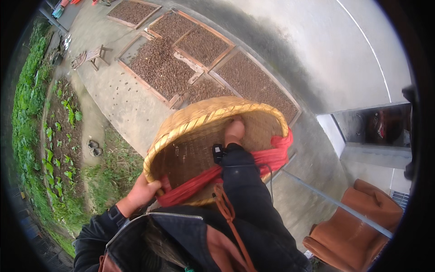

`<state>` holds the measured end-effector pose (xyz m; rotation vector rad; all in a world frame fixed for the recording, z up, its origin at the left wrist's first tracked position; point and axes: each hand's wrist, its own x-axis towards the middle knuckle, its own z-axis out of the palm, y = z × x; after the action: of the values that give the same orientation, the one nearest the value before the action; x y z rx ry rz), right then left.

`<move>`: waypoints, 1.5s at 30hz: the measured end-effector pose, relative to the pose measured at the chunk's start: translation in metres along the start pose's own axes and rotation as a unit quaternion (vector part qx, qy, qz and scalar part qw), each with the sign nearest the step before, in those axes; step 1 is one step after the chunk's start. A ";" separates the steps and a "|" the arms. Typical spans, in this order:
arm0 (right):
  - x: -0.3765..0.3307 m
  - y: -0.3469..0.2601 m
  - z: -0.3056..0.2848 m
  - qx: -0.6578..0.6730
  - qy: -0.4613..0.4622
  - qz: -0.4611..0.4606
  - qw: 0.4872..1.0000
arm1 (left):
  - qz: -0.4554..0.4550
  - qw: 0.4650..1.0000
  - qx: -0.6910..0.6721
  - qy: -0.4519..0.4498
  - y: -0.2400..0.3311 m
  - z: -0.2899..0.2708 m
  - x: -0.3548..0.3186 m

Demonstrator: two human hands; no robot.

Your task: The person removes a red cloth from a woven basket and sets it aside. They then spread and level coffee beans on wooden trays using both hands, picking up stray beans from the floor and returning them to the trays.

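Dark jacket collar and orange strap filling the lower centre of the frame, with both sleeves reaching up into a large woven bamboo basket point(190, 119) held tilted at centre. Left hand point(142, 192) wrapping its grip tight around the basket's lower rim, beside a red band point(272, 158) draped across the weave. Right hand point(234, 131) pressing inside near the far rim, fingers hidden, so cannot tell whether spread or curled. Doing this well likely means keeping the left grip firm on the rim and the basket tipped steadily while the right hand is working inside. Basket interior looking bare, no contents showing. Wooden drying trays point(158, 68) lying on the concrete ground in the upper left, each carrying a spread layer of small brown nuts or seeds. Brown armchair point(358, 226) sitting at lower right.
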<state>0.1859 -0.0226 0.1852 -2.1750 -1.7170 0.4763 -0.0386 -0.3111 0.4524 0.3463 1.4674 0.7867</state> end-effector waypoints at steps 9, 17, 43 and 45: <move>-0.040 -0.034 -0.065 0.240 -0.033 -0.140 0.960 | -0.067 0.994 -0.036 0.083 -0.044 -0.008 0.023; -0.078 0.038 -0.109 0.441 0.019 0.010 0.897 | -0.090 0.981 -0.024 0.171 -0.144 -0.071 0.035; -0.154 0.247 -0.154 0.577 -0.501 0.442 0.470 | -0.157 0.960 -0.222 0.064 -0.191 0.252 0.190; -0.139 0.268 -0.163 0.645 -0.427 0.453 0.443 | -0.144 0.964 -0.211 0.080 -0.183 0.308 0.202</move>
<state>0.4614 -0.2256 0.2174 -1.1913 0.3193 2.3721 0.2888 -0.2324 0.2163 -0.2548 1.4136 0.8787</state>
